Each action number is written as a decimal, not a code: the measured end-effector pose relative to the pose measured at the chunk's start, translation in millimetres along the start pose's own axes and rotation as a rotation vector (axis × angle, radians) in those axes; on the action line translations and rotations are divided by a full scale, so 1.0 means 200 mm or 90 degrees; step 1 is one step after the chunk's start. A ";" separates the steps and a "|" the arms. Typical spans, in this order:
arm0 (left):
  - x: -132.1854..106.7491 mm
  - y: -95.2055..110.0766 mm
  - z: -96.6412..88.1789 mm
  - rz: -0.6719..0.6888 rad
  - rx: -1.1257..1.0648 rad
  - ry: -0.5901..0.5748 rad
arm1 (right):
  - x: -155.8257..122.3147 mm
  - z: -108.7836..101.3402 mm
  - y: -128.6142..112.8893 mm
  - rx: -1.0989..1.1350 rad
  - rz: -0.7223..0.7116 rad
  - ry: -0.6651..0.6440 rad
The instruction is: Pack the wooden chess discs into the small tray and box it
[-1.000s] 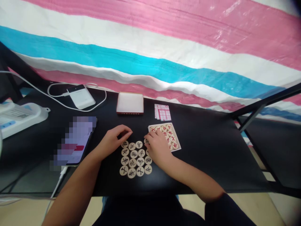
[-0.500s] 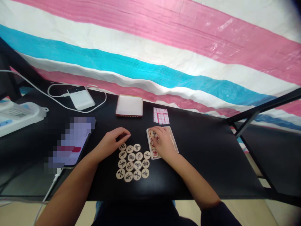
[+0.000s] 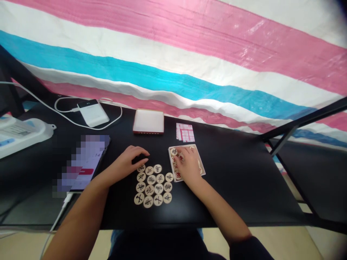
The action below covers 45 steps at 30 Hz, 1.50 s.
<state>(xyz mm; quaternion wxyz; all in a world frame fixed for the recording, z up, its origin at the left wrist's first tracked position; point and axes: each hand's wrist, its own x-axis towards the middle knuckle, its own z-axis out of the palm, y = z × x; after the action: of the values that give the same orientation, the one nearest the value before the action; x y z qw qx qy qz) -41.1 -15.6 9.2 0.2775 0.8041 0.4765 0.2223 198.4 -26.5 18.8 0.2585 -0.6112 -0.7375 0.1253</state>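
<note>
Xiangqi pieces (image 3: 153, 184) lie in black-lettered rows just below the loosely curled left hand (image 3: 126, 162); apart from it, the right hand (image 3: 188, 165) rests spread on red-lettered pieces (image 3: 178, 175) in a pale tray (image 3: 201, 163).

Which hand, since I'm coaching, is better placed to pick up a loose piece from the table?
Left hand: it hovers by the loose pieces, while the right hand is down in the tray.

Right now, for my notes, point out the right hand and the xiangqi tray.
Right hand (image 3: 188, 165): head view, back of the hand.
Xiangqi tray (image 3: 182, 146): head view, top rim.
</note>
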 end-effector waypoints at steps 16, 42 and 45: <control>-0.08 -0.07 -0.08 0.048 -0.035 -0.163 | -0.06 -0.06 -0.10 0.098 -0.024 0.011; -0.01 0.12 0.04 0.055 0.026 0.108 | -0.02 -0.07 0.03 0.290 0.247 -0.014; 0.00 0.11 0.03 0.064 0.032 0.091 | -0.03 -0.04 0.04 0.238 0.230 0.011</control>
<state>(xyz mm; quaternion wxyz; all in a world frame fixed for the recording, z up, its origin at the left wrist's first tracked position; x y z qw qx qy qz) -23.5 -26.6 19.1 0.2113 0.8159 0.4592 0.2808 209.8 -32.5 20.7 0.3467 -0.6756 -0.5781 0.2986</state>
